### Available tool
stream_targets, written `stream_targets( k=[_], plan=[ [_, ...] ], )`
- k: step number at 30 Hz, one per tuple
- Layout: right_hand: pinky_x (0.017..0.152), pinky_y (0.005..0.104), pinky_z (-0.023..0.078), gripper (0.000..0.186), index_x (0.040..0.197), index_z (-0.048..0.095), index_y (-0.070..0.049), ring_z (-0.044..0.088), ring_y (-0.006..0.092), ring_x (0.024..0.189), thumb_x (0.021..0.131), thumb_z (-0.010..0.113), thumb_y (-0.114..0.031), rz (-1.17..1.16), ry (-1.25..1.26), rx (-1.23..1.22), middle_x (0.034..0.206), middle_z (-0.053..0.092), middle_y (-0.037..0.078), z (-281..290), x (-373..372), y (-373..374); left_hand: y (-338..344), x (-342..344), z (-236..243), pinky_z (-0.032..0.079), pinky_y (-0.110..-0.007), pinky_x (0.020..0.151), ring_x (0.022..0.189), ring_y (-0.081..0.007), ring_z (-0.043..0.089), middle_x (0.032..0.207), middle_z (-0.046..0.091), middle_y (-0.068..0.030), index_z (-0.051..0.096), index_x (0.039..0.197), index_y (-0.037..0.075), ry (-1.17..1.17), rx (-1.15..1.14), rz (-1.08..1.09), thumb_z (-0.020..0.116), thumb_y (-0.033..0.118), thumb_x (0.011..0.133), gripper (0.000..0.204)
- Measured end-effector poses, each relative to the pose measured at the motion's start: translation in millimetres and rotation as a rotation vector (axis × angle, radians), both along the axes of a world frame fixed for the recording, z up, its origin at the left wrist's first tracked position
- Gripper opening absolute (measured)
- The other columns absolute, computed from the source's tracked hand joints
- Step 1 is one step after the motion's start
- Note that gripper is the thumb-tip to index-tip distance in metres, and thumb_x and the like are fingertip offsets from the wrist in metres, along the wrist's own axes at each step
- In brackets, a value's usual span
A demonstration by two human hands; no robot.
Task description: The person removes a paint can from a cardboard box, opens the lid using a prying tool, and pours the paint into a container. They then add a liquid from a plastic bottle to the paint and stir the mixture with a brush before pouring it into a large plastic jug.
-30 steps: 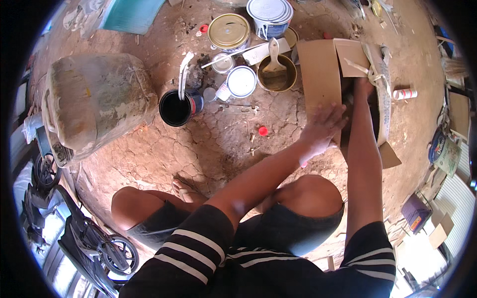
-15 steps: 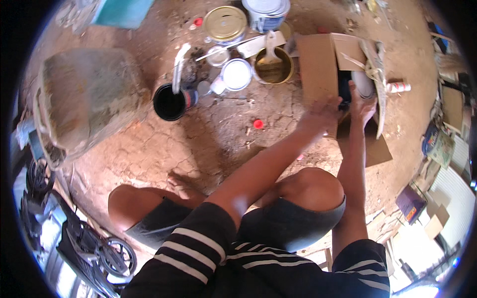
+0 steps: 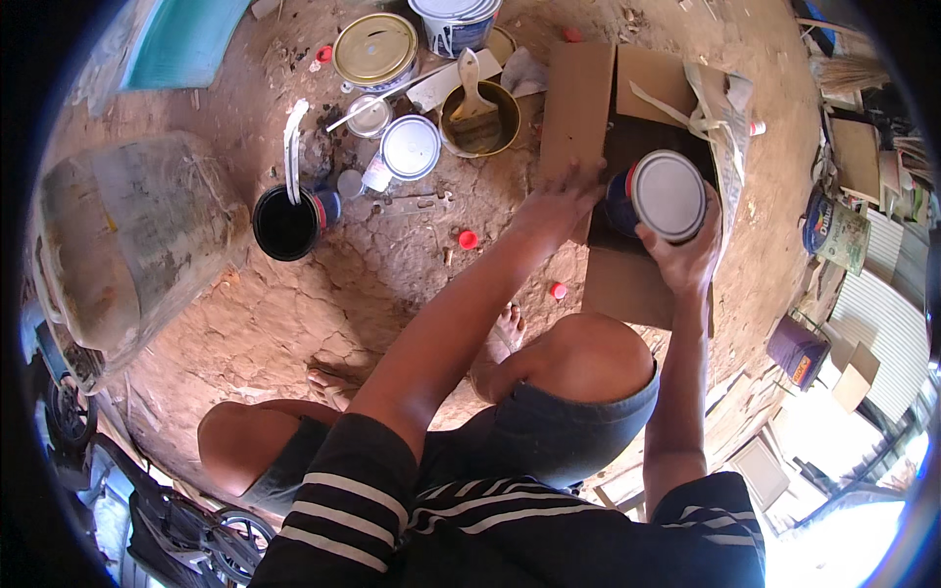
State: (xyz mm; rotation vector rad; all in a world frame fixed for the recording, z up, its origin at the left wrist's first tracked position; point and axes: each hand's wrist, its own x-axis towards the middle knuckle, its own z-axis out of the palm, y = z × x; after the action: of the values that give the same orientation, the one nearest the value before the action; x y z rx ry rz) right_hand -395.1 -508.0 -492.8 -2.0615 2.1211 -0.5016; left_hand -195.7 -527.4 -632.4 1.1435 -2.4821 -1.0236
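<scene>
My right hand (image 3: 688, 253) grips a paint can (image 3: 668, 196) with a pale grey lid and a dark blue side, its thumb and fingers around the can's near side. The can is at the mouth of an open cardboard box (image 3: 635, 284). My left hand (image 3: 561, 201) lies on the box's left flap, fingers stretched out, holding nothing. How deep the box goes beneath the can is hidden. A torn white strip hangs along the box's right side.
Left of the box stand an open can of black paint (image 3: 284, 225) with a white-handled tool, a gold-lined can (image 3: 480, 122) with a brush across it, and a white-lidded can (image 3: 411, 147). Lidded tins (image 3: 375, 49) stand farther back. A dusty plastic tub (image 3: 137, 245) sits at far left.
The can has come up to the box's mouth in my right hand. My left hand has drawn back from the opening onto the left flap. The view has shifted somewhat.
</scene>
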Motion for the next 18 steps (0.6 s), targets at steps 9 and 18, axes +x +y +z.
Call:
stream_targets(
  k=[9, 18],
  plan=[
    [0.11, 0.0456, 0.042, 0.121, 0.147, 0.038, 0.007, 0.051, 0.0304, 0.129, 0.065, 0.088, -0.067, -0.157, -0.543, -0.227, 0.139, 0.049, 0.019, -5.7, 7.0, 27.7, 19.2, 6.3, 15.4, 0.021, -0.052, 0.125, 0.156, -0.041, 0.009, 0.169, 0.009, -0.0236, 0.012, 0.162, 0.004, 0.303, 0.223, 0.058, 0.065, 0.017, 0.09, 0.091],
    [0.108, 0.0433, 0.045, 0.126, 0.147, 0.033, 0.01, 0.053, 0.0295, 0.129, 0.06, 0.095, -0.056, 0.24, -0.85, -0.023, 0.14, 0.049, 0.019, -4.4, 88.5, 7.1, 103.5, 11.7, 7.0, 0.025, -0.055, 0.121, 0.143, -0.0438, 0.036, 0.149, 0.043, -0.0283, 0.04, 0.146, 0.0, 0.399, 0.069, 0.248, 0.07, 0.036, 0.092, 0.071]
  ],
)
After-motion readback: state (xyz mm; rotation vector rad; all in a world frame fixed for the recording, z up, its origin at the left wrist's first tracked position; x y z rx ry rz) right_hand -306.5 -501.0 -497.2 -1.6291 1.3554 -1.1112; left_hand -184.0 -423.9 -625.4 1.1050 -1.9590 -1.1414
